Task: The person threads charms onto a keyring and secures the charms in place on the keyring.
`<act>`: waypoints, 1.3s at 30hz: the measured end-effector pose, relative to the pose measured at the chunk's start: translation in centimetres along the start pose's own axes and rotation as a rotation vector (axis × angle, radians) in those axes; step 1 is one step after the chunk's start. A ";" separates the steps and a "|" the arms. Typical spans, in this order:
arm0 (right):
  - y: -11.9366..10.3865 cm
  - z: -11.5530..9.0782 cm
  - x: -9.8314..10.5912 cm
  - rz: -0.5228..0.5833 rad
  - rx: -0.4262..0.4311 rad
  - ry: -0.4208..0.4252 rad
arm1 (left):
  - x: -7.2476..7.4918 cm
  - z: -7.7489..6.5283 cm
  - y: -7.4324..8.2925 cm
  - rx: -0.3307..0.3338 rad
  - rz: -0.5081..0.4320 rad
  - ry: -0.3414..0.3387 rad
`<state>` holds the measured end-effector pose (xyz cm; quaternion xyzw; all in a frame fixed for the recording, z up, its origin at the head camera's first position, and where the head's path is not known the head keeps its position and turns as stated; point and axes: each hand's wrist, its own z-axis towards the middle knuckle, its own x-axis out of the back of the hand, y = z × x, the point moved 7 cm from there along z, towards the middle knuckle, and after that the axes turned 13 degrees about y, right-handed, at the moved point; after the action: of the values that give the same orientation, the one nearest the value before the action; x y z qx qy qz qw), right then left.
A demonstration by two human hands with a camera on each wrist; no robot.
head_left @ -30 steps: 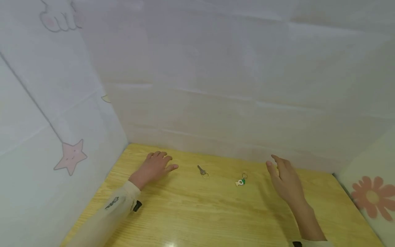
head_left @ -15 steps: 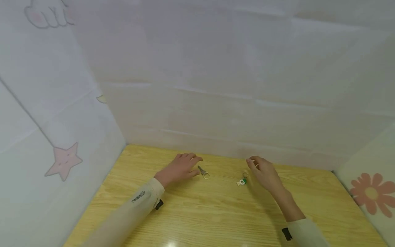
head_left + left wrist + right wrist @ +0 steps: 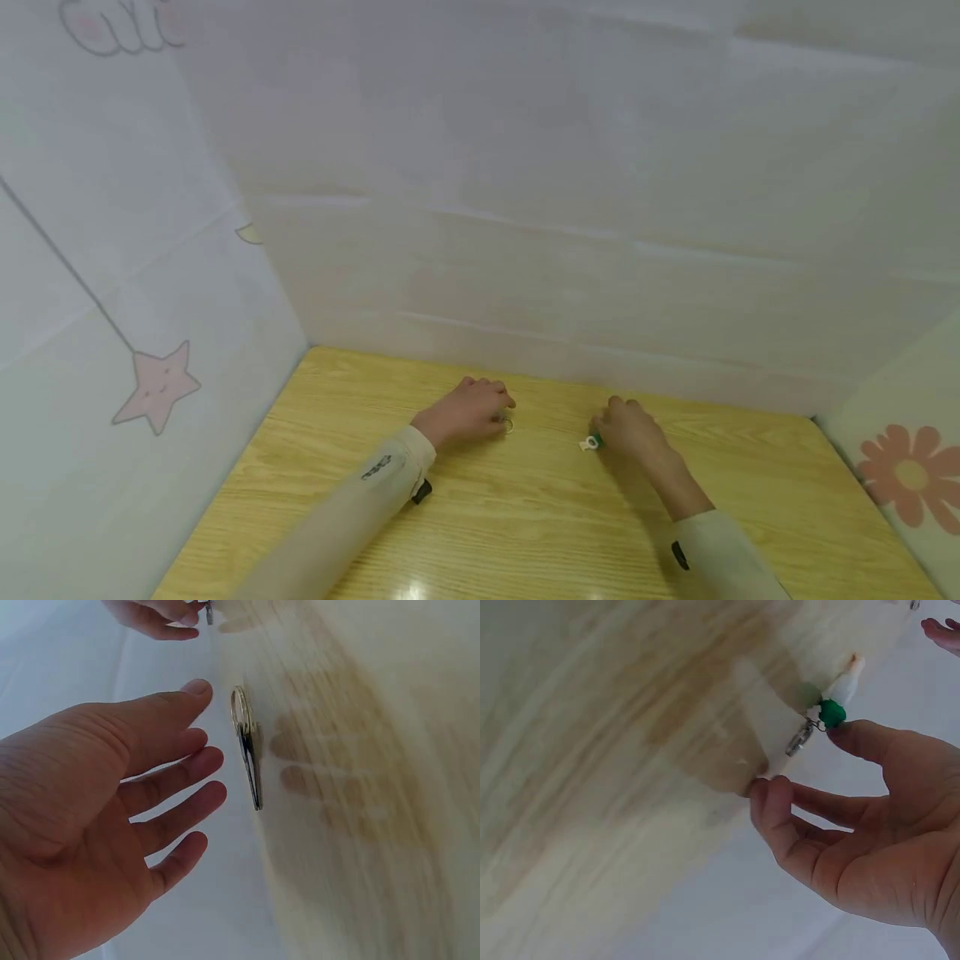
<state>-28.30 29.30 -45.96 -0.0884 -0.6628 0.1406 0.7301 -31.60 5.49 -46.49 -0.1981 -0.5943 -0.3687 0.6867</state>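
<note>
A metal key [image 3: 252, 769] with a split ring [image 3: 240, 709] lies on the wooden table [image 3: 465, 517]. My left hand [image 3: 463, 412] hovers over it; in the left wrist view its loosely bent fingers are a little apart from the key. Only the ring shows from the head, the rest being under the hand. To the right lies a small white-and-green keychain [image 3: 589, 443] with a metal ring [image 3: 800, 740]. My right hand [image 3: 633, 429] is at it, thumb at the green part [image 3: 832, 713] and bent fingertips at the tabletop, the ring in the gap between.
Behind the table hangs a pale creased cloth [image 3: 480, 250]. Cloth walls also flank it, with a pink star [image 3: 157, 387] printed on the left and an orange flower [image 3: 911, 475] on the right.
My left hand has moved right to the key and now covers most of it. My right hand has come left and down to the keychain, its fingers bending more.
</note>
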 end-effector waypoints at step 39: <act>-1.7 -3.3 2.2 0.624 -0.062 0.077 | 3.6 0.3 3.9 -0.100 -0.837 0.164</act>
<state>-24.72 28.64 -43.67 -0.3149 -0.5796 0.3343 0.6731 -28.84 7.31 -42.32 0.0570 -0.5484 -0.6583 0.5125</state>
